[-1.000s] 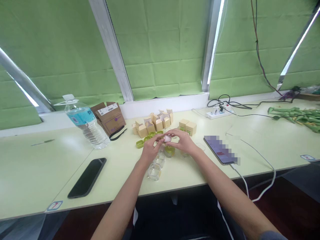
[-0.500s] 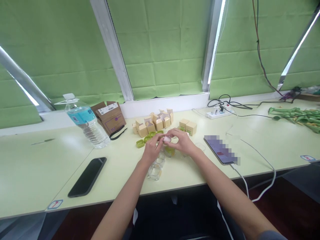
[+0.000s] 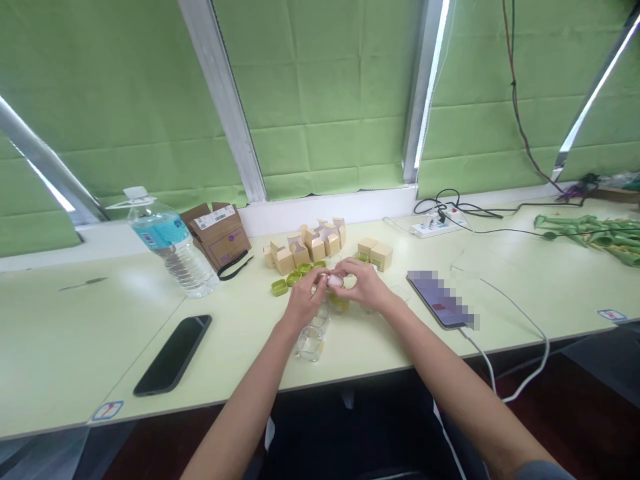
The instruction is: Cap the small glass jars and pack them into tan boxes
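Between my left hand (image 3: 305, 299) and my right hand (image 3: 364, 283) is a small pale pinkish-white piece (image 3: 335, 281), gripped at both sides by the fingertips. Its exact kind is too small to make out. Beneath the hands a yellow-green container (image 3: 340, 303) shows in part. Clear plastic containers (image 3: 311, 343) stand near my left wrist, toward the table's front. Small green containers (image 3: 280, 287) run in a row just beyond my left hand, partly covered by it.
Several opened little cartons (image 3: 300, 252) stand behind, with closed ones (image 3: 381, 255) to their right. A water bottle (image 3: 175, 243), a cardboard box (image 3: 220, 233) and a black phone (image 3: 174, 353) are left. Another phone (image 3: 440, 300) with a cable and a power strip (image 3: 437, 223) are right.
The pale piece sits slightly lower and shows a little more between the fingers. Both hands keep their grip at almost the same place; the view has shifted slightly.
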The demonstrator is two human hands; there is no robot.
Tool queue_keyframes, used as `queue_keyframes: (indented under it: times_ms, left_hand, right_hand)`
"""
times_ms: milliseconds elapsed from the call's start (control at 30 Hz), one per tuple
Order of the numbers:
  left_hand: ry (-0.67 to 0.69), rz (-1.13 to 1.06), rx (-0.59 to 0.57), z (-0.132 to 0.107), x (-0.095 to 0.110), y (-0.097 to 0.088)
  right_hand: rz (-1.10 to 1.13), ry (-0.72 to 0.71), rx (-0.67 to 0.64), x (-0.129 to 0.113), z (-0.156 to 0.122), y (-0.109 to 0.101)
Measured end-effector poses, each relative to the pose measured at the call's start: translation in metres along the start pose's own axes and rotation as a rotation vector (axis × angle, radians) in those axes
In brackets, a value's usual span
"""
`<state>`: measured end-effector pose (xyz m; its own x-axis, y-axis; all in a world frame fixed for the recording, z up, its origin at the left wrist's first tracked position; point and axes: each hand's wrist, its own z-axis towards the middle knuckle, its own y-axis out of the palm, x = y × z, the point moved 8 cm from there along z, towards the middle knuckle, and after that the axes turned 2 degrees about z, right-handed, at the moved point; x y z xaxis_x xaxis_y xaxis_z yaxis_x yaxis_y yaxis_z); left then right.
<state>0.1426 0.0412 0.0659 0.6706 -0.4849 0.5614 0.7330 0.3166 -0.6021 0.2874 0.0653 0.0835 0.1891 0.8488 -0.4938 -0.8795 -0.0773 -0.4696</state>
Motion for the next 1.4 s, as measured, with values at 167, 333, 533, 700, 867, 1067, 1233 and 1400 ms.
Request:
queue_keyframes:
  times_ms: [167,333,533,700,867,1067,1233,1400]
  left_hand:
    - [-0.053,-0.055,0.019,0.0003,-0.0013,-0.0025]
    - [-0.056,-0.067,0.019,0.0010,-0.0009,-0.0013]
    - [-0.068,-0.137,-0.004,-0.0004,-0.0049,-0.0019]
    - [-0.037,-0.121,-0.015,-0.0013,-0.0004,-0.0025]
    - [-0.043,-0.160,-0.027,-0.0003,-0.0021,-0.0018]
    - [-0.038,-0.155,-0.056,0.0021,-0.0063,0.0022]
    - [0.012,-0.039,-0.012,0.0014,-0.0028,0.0037]
    - [0.036,0.043,0.018,-0.0003,0.0000,0.0039]
  right_hand:
    - [-0.005,-0.034,-0.022,-0.0024,-0.0010,0.0023]
    - [-0.014,-0.043,-0.032,-0.0061,-0.0002,0.0034]
    - [-0.016,-0.015,-0.036,-0.0044,-0.0006,0.0016]
    - [-0.018,0.002,-0.033,0.0005,-0.0015,0.0004]
    - [-0.011,-0.004,-0.030,0.0005,-0.0019,0.0007]
    - [-0.023,-0.015,-0.020,-0.0009,-0.0011,0.0008]
    - [-0.027,0.011,-0.020,-0.0029,0.0005,0.0033]
    - [-0.031,0.017,-0.003,-0.0052,0.0015,0.0041]
